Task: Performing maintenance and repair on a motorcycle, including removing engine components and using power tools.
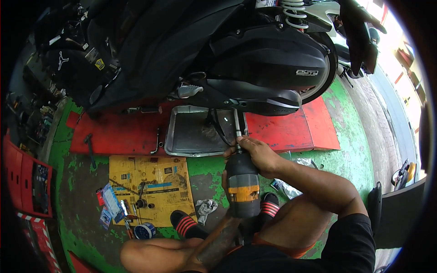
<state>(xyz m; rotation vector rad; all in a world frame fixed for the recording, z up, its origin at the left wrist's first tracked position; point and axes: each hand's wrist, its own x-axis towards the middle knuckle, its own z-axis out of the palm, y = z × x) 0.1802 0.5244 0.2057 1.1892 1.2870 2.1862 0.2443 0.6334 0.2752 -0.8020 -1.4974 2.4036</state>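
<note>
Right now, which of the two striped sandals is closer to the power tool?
The striped sandal beside the power tool; the other sandal lies farther left, near the cardboard.

- The scooter (pixel 255 59) stands on the raised platform (pixel 291 127), farthest from the person.
- The metal tray (pixel 191 134) lies on the platform under the scooter's engine.
- The power driver (pixel 242 182) points up from just before the tray to the engine's underside.
- The right hand (pixel 257 152) grips the driver's front end.
- The cardboard sheet (pixel 157 179) lies on the floor left of the driver, with small tools on it.
</note>
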